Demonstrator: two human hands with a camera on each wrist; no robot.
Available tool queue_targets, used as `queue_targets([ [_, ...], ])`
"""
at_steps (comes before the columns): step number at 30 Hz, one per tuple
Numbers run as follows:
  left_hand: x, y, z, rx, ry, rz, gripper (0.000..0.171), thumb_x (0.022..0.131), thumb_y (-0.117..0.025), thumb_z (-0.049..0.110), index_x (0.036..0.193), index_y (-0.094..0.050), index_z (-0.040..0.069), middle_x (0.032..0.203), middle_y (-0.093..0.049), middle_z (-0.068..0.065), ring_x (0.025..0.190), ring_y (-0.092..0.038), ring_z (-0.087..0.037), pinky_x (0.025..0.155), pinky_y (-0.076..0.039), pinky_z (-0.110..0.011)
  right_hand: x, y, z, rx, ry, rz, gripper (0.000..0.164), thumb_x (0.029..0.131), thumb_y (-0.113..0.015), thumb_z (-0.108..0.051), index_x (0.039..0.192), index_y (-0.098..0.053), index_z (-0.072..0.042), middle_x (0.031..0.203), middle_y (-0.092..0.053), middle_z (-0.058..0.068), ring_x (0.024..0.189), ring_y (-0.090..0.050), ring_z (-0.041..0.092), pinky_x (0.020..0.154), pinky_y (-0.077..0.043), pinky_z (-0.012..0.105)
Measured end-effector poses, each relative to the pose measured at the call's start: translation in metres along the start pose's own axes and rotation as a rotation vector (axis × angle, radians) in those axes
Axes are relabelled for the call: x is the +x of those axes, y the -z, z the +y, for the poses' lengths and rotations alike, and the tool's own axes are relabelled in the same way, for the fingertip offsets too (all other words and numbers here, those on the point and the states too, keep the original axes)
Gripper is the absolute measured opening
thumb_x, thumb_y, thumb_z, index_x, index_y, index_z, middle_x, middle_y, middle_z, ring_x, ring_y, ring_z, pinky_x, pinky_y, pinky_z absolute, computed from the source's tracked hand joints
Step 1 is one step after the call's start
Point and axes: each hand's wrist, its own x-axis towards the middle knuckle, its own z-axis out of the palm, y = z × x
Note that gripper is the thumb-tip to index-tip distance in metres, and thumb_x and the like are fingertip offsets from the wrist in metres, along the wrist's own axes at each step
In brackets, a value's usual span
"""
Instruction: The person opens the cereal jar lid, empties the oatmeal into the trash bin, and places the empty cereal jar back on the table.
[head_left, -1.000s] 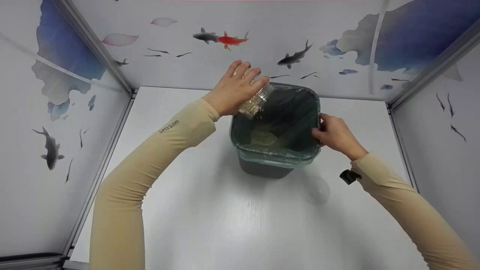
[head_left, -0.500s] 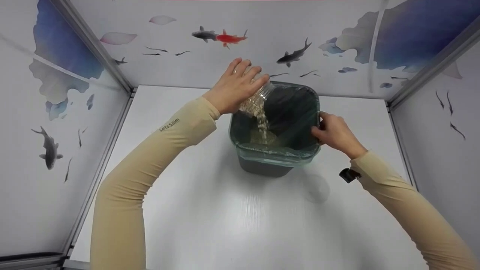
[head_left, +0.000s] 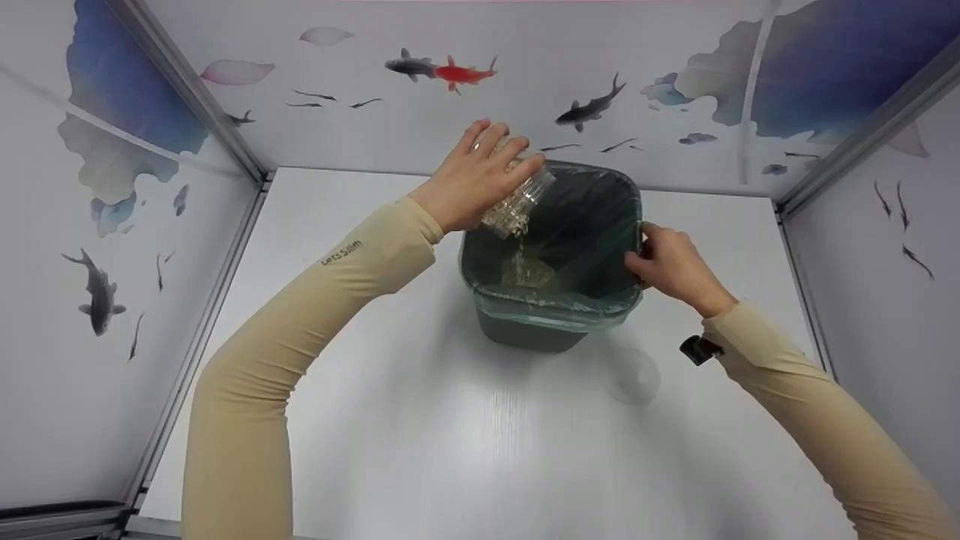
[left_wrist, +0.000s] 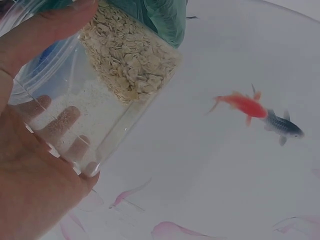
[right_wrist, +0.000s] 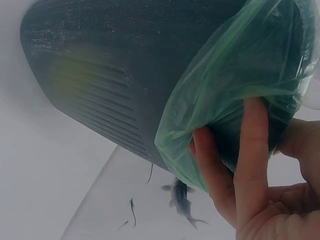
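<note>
**Look, oats (left_wrist: 131,57) are falling into the bin (head_left: 534,339)!**

The clear jar (head_left: 516,210) is tipped over the bin's left side, with its mouth low. The left hand (head_left: 476,180) is wrapped round the jar, thumb on one side and fingers on the other. The right hand (head_left: 671,266) pinches the bin's right rim through the thin green bag (head_left: 551,319).

I think the jar is light, stiff and smooth, so it might slip. Its flat sides look like the best place to hold, well back from the mouth. The bag looks soft and easy to tear, so I'd hold it together with the hard rim. A round clear thing (head_left: 631,376) lies near the bin, on the right.
</note>
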Motion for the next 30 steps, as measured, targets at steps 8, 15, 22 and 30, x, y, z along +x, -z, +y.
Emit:
queue_targets([
  [8,0.0017,-0.0018,0.0005,0.017,-0.004,0.008,0.090,0.070,-0.085,0.016,0.145,-0.035,0.012,0.141,-0.040,-0.019,0.131,-0.030,-0.040,0.112,-0.015,-0.052,-0.0005,0.0014,-0.0011,0.008,0.001,-0.005,0.020,0.089,-0.052,-0.004,0.103,-0.056,0.010,0.071,-0.062,0.015,0.056,-0.062,0.019,0.049,-0.048,0.020],
  [15,0.0042,-0.0012,0.0013,-0.003,0.001,-0.039,0.088,0.071,-0.083,0.013,0.145,-0.035,0.013,0.143,-0.039,-0.018,0.133,-0.028,-0.039,0.113,-0.013,-0.052,-0.0005,0.0005,0.0013,0.010,0.001,-0.008,0.022,0.089,-0.052,-0.004,0.106,-0.055,0.011,0.072,-0.062,0.016,0.056,-0.062,0.020,0.049,-0.048,0.021],
  [22,0.0057,0.0024,0.0022,-0.023,0.007,-0.082,0.090,0.071,-0.083,0.012,0.146,-0.033,0.013,0.144,-0.037,-0.018,0.134,-0.026,-0.039,0.113,-0.011,-0.052,-0.0011,0.0003,0.0000,0.023,-0.002,-0.015,0.023,0.089,-0.052,-0.004,0.106,-0.055,0.011,0.075,-0.062,0.018,0.059,-0.063,0.023,0.050,-0.049,0.021],
  [30,0.0038,0.0026,-0.0002,-0.015,-0.001,0.004,0.083,0.072,-0.082,0.010,0.142,-0.037,0.013,0.140,-0.041,-0.017,0.130,-0.030,-0.038,0.112,-0.016,-0.052,-0.0015,0.0017,0.0000,-0.003,0.021,0.004,0.020,0.089,-0.052,-0.004,0.103,-0.056,0.010,0.069,-0.062,0.013,0.054,-0.058,0.014,0.049,-0.046,0.021],
])
